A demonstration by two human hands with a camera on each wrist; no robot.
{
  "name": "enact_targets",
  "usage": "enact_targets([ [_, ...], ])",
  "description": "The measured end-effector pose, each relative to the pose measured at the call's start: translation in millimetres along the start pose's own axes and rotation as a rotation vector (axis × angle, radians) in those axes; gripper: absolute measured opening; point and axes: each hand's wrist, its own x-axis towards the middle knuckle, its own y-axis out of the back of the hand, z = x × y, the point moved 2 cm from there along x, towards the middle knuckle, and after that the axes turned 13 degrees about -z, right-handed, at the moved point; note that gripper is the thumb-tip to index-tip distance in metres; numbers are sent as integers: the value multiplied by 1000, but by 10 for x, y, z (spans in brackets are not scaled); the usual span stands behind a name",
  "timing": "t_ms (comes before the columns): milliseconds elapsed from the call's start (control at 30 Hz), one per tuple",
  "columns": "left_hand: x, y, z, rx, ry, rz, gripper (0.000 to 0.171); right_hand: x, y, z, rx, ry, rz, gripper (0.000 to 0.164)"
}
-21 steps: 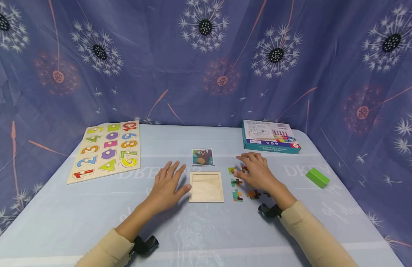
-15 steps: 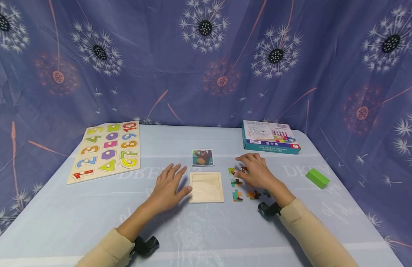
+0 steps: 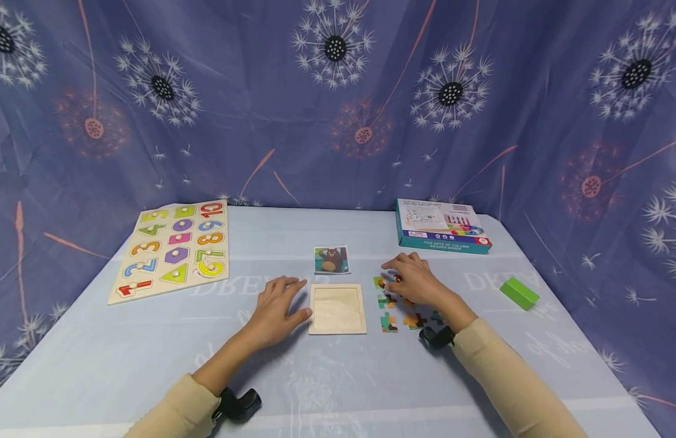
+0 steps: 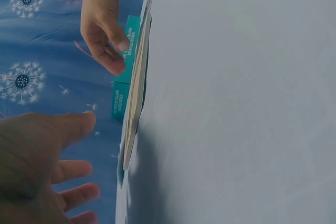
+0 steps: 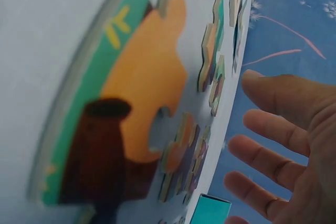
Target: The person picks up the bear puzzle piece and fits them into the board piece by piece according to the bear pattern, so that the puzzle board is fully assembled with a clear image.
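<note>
In the head view my left hand [image 3: 277, 310] hovers at the left edge of a square wooden puzzle frame [image 3: 338, 329], fingers spread and holding nothing. My right hand [image 3: 417, 281] is over several jigsaw pieces with bear-picture parts, to the right of the frame, and partly hides them. One orange and brown jigsaw piece [image 5: 152, 72] looms large in the right wrist view, where the fingers [image 5: 273, 129] are extended with nothing between them. A green and orange piece [image 3: 389, 323] lies nearest the frame. Behind the frame lies a bear picture card [image 3: 332, 260].
A wooden number board [image 3: 170, 252] with knobbed shapes lies at the back left. At the back right is a teal and white box [image 3: 443, 226], with a green block [image 3: 519, 293] nearer the right edge. A patterned blue curtain [image 3: 261, 91] encloses the table's far side.
The left hand's fingers have lowered and bent a little. The right hand has drawn slightly left over the pieces, its fingers curling somewhat more. The puzzle frame and card stay in place.
</note>
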Motion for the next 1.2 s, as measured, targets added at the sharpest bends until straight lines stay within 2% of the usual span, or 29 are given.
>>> enact_targets([
  [667,58,-105,-84,-86,43,5,47,93,-65,75,36,-22,-76,37],
  [800,45,-131,-93,-107,-10,56,45,104,-75,90,43,-17,-72,35],
  [833,54,-166,-137,-86,-43,74,44,107,-77,92,43,-15,-69,35],
  [933,45,-182,-128,-68,-81,93,44,115,-82,97,40,-12,-59,33],
  [1033,59,-198,-132,-73,-63,70,44,123,-88,105,38,-7,-49,32],
  [1067,54,-174,-89,-95,-33,52,45,125,-90,108,39,-7,-47,31],
  [1200,76,-188,-102,-75,10,17,44,129,-96,122,41,-2,-39,30],
])
